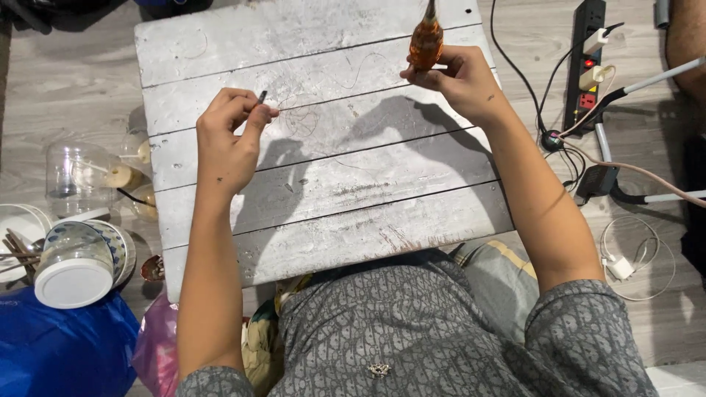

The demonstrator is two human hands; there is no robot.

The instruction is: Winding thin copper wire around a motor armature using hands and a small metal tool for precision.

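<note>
My left hand (232,136) is over the left part of a white-painted plank board (331,191) and pinches a small dark piece (262,96) between thumb and forefinger. My right hand (456,77) is raised over the board's far right part. Its fingers grip a screwdriver with an amber see-through handle (426,40), held upright with the shaft pointing away out of the frame's top. Thin wires or scratch marks lie on the board between the hands.
Left of the board stand clear plastic jars (77,176), stacked bowls (110,246) and a white-lidded jar (73,268); a blue bag (59,345) lies below. On the right are a power strip (588,59), cables and a white charger (621,266).
</note>
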